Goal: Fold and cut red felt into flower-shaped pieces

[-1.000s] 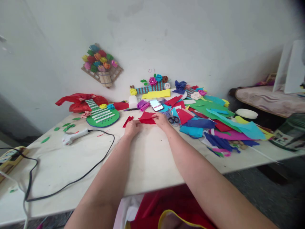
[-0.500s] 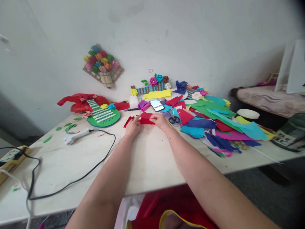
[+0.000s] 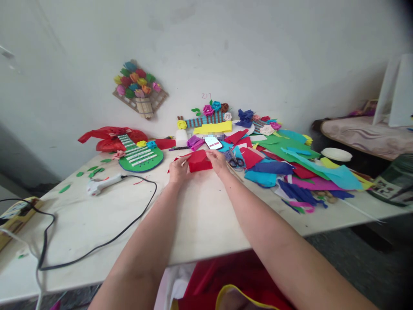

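A folded piece of red paper point(image 3: 199, 162) is held between both hands at the far middle of the white table point(image 3: 200, 215). My left hand point(image 3: 178, 169) pinches its left edge and my right hand point(image 3: 217, 162) pinches its right edge, fingers closed on it. The paper stands raised a little off the tabletop. A red paper scrap point(image 3: 172, 164) lies just left of my left hand. A pair of scissors point(image 3: 236, 161) lies just right of my right hand.
A heap of coloured paper sheets point(image 3: 290, 165) covers the right side. A phone point(image 3: 213, 142) lies behind the hands. A white glue gun point(image 3: 100, 184) with a black cord point(image 3: 97, 245) lies on the left, near a green paper guitar point(image 3: 140, 157). A paper plate point(image 3: 336, 153) sits far right.
The red paper lay flat under my fingers before; both hands have now folded it up and lifted it slightly.
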A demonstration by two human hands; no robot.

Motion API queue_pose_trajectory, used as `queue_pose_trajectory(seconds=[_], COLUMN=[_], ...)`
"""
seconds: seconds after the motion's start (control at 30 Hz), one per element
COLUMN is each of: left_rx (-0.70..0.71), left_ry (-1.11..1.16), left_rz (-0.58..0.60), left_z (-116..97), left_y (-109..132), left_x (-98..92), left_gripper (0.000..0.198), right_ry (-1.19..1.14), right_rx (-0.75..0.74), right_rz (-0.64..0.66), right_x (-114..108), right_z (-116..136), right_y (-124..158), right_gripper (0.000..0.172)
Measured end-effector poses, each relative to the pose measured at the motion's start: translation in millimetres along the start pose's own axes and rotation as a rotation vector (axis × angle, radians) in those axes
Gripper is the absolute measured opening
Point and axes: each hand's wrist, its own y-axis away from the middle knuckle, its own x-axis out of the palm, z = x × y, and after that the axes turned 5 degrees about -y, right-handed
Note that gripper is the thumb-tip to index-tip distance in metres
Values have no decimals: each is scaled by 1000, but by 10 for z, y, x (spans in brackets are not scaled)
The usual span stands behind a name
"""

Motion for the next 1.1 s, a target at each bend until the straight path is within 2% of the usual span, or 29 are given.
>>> queue_pose_trajectory(seconds=[0.17,0.3,0.4,0.5,0.57,0.63,0.73,0.83,0.9,1.0,1.1], left_rx=[-7,4,18,21,16,12,-57,-319,-416,-441,-409], left_ry=[108,97,87,84,93,164,461,801,906,935,979], left_rz=[-63,-69,-92,-91,-62,-19,18,76,102,93,110], left_z=[-24,-130,-200,-241,-258,-270,-273,-243,-206,-145,-116], left_y=[4,24,38,62,81,93,73,22,-5,-16,-6], left_x=[17,-4,-18,-22,-16,-2,18,2,-33,-77,-78], left_gripper=[30,29,30,31,31,31,41,58,69,70,69], right_ry=[-336,-394,-387,-388,-415,-466,-481,-440,-408,-352,-308], right_rx=[296,471,581,664,651,550,414,339,308,268,219], right_rz=[-157,-193,-170,2,95,38,-31,71,148,244,278], right_x=[4,5,-13,-23,-15,1,18,14,3,-22,-60], right_z=[75,112,129,141,143,142,142,154,166,182,187], right_y=[-31,-35,-17,15,32,39,40,56,77,102,102], right_gripper=[22,26,33,44,43,28,17,16,18,20,17])
